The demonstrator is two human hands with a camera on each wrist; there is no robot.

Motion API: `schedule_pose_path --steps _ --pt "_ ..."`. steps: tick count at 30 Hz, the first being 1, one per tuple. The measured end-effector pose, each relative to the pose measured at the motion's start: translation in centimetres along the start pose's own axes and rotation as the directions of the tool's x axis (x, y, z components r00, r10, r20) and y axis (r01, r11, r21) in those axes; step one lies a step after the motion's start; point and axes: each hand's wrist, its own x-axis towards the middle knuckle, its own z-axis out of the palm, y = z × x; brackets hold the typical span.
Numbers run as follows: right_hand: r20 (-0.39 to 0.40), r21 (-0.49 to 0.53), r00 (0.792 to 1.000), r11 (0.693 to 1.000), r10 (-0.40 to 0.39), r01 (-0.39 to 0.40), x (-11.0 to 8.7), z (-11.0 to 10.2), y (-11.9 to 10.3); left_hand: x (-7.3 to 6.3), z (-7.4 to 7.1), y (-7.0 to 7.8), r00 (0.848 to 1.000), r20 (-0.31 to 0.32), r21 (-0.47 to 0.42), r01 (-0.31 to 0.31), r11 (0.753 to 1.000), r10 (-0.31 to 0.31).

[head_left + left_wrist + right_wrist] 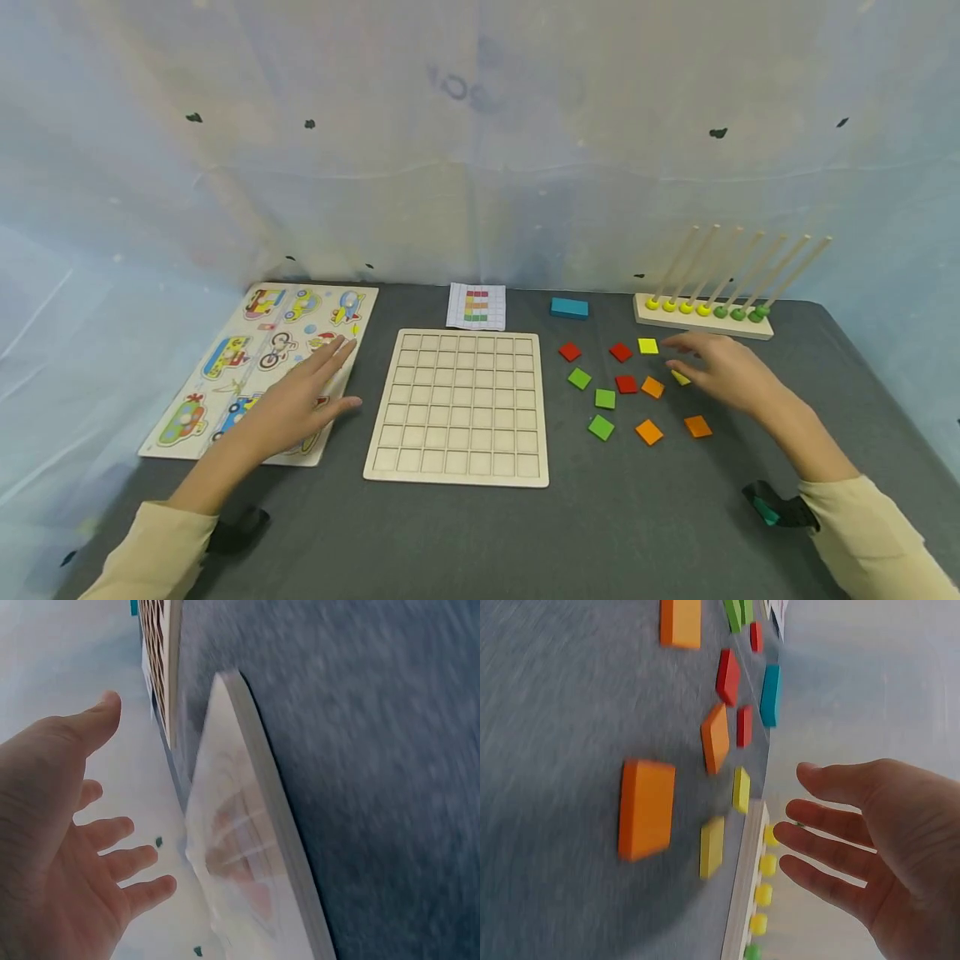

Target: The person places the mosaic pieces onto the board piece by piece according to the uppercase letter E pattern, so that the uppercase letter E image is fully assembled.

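My left hand (295, 406) hovers over the right side of a picture puzzle board (168, 442), fingers extended and thumb out to the side, holding nothing. In the left wrist view the same hand (75, 840) shows relaxed fingers above the board's edge (277, 817). My right hand (723, 371) is over the right end of the scattered square tiles, its fingers loosely bent and nothing between them. Nearest to it are a yellow tile (648, 346) and a second yellow tile (680, 377), partly hidden by the hand. A wooden grid board (456, 406) lies between the hands, its squares bare.
Red tiles (620, 352), green tiles (601, 427) and orange tiles (649, 432) lie right of the grid. Behind are a pattern card (476, 307), a blue block (569, 308) and a peg stand (701, 319) with upright rods and beads. A fabric backdrop (480, 167) closes off the back.
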Motion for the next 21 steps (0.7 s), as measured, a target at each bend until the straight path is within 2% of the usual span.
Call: schedule_pose_path --steps 5,11,16,21 --pt "0.003 0.04 0.998 0.997 -0.063 0.063 1.4 0.9 -1.0 -0.1 0.4 1.2 0.999 0.036 0.018 -0.013 1.0 0.012" --pt "0.002 0.112 0.99 0.984 -0.139 0.138 3.0 2.2 -1.7 -0.3 1.4 2.8 0.997 0.056 0.011 -0.058 0.998 0.058" --pt "0.003 0.135 0.981 0.972 -0.196 0.194 4.5 2.7 -2.9 -0.8 2.0 3.8 0.99 0.11 0.017 -0.093 0.996 0.09" --pt "0.013 0.155 0.975 0.964 -0.223 0.218 5.8 3.2 -4.3 -0.8 2.4 4.2 0.981 0.164 -0.015 -0.105 0.994 0.106"
